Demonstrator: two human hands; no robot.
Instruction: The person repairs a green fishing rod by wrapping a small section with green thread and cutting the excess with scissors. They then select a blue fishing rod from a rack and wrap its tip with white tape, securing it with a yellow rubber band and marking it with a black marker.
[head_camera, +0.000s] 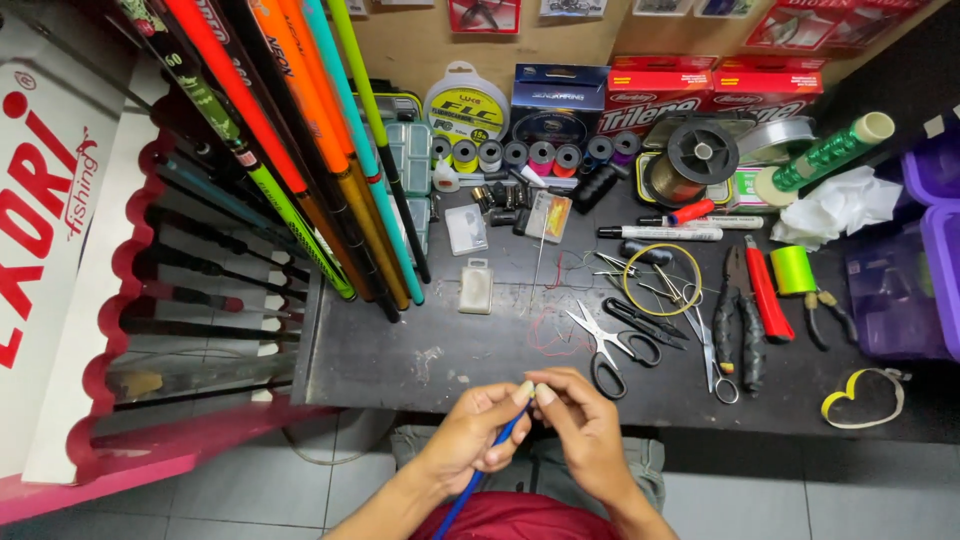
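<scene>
Both hands are working the tip of a thin blue rod just below the near edge of the bench. The left hand is pinching the rod tip; the right hand is pinching beside it. Fine fingertip control appears needed next. Scissors are lying near.

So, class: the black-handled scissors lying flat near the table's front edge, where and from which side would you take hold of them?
Probably by the two black finger loops of the scissors, coming from the front edge: the loops lie nearest the hands, and the blades point away towards the back left.

Both hands meet (fingertips pinched), wrists bent.
</scene>
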